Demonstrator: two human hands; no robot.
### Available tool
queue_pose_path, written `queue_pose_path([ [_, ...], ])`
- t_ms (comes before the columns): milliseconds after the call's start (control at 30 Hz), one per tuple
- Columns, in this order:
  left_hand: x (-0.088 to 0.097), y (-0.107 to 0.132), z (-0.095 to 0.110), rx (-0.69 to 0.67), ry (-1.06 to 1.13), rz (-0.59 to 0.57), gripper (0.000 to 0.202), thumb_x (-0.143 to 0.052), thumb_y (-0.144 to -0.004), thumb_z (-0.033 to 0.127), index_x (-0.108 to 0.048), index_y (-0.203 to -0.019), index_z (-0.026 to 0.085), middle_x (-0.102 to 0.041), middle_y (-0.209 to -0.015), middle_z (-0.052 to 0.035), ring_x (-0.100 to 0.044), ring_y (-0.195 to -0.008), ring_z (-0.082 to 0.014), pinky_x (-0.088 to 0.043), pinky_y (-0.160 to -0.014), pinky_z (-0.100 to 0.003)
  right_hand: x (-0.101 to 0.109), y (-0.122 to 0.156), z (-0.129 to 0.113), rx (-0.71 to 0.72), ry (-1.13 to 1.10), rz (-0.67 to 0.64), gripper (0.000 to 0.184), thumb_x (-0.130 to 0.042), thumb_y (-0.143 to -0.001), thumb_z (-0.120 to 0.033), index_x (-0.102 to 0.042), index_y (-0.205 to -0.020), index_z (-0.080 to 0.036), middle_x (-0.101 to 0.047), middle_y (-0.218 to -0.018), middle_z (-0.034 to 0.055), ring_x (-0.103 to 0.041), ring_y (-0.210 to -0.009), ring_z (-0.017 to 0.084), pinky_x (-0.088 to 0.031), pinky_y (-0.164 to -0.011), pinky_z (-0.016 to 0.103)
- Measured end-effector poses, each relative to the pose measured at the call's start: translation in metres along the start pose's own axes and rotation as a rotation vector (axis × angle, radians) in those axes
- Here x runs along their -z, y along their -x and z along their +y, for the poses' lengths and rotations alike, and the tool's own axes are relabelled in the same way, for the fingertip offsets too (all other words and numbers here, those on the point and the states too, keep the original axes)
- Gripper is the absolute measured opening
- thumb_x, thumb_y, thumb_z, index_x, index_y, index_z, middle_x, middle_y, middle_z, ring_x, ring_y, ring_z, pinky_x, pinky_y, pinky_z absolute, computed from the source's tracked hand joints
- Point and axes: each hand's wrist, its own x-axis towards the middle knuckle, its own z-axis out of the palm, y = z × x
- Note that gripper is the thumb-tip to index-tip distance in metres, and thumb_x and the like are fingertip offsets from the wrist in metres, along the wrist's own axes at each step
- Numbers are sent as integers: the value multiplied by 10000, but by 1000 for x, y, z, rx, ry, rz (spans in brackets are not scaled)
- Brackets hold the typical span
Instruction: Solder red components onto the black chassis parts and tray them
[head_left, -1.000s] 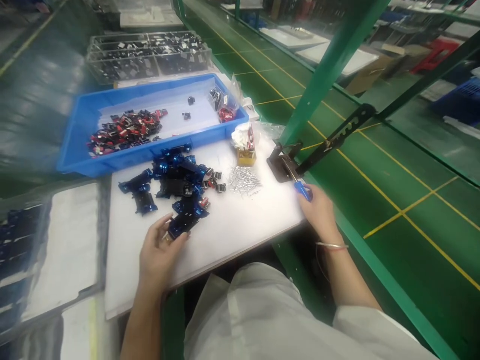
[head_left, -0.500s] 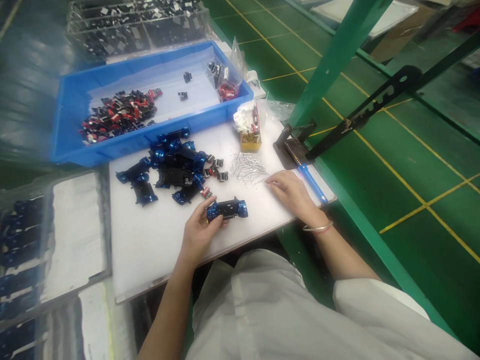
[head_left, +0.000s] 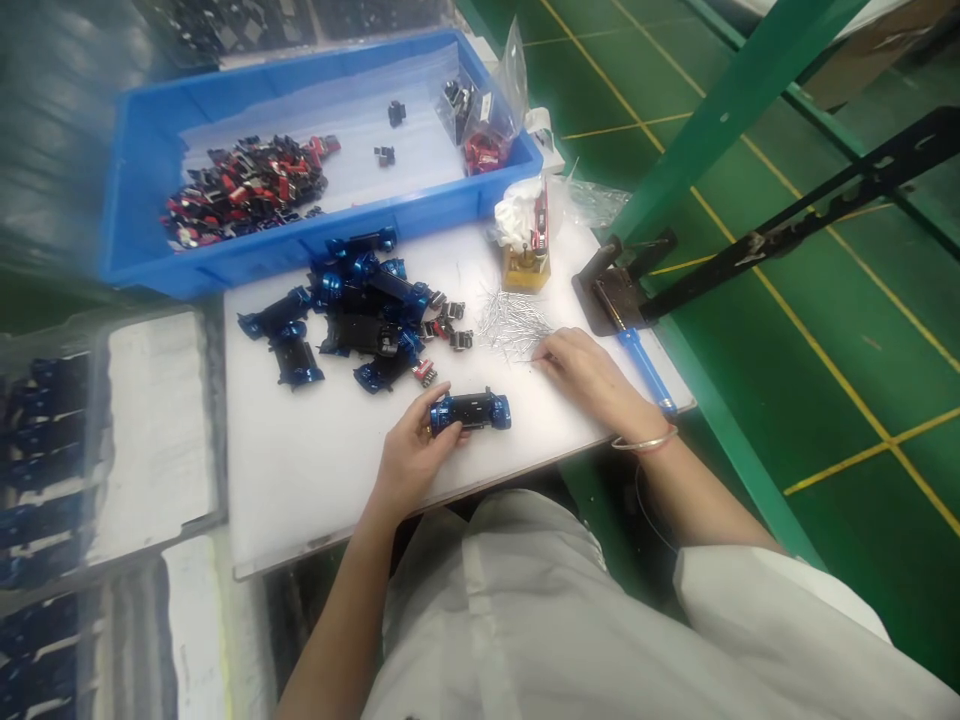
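My left hand (head_left: 411, 458) grips the near end of a blue toy-car chassis (head_left: 471, 411) that lies flat on the white work board (head_left: 315, 470). My right hand (head_left: 592, 376) rests on the board with its fingertips pinched at the edge of a pile of small metal pins (head_left: 514, 324). Whether a pin is between the fingers is hidden. A heap of more blue chassis parts (head_left: 352, 320) lies behind the left hand. A blue-handled screwdriver (head_left: 643, 366) lies on the board just right of my right hand.
A blue bin (head_left: 135, 240) at the back holds red and black small parts (head_left: 244, 187) and bagged parts (head_left: 484, 110). A yellow block with a white rag (head_left: 525, 245) stands by the pins. A black hinged fixture (head_left: 622, 290) and green frame post (head_left: 720, 120) stand at the right.
My right hand let go of the blue screwdriver and moved left to the pin pile. My left hand picked a chassis from the heap and brought it to the board's near middle.
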Motion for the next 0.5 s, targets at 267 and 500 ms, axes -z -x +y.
queue_pose_path([
  [267, 2, 1, -4, -8, -10, 3, 586, -718, -818, 346, -558, -1357, 183, -710, -1108, -77, -734, -856, -189, -638, -872, -361, 7, -6, -12, 0, 205, -158, 176, -393, -984, -155, -518, -866, -195, -544, -840, 97, -485, -813, 254, -419, -742, 356],
  [500, 2, 1, -4, -3, -11, 19, 589, -707, -813, 349, -554, -1357, 183, -719, -1083, -76, -741, -841, -195, -638, -857, -358, 12, 2, -31, -25, 2, -84, 188, -344, -984, -137, -483, -887, -218, -554, -827, 68, -518, -771, 228, -466, -706, 346],
])
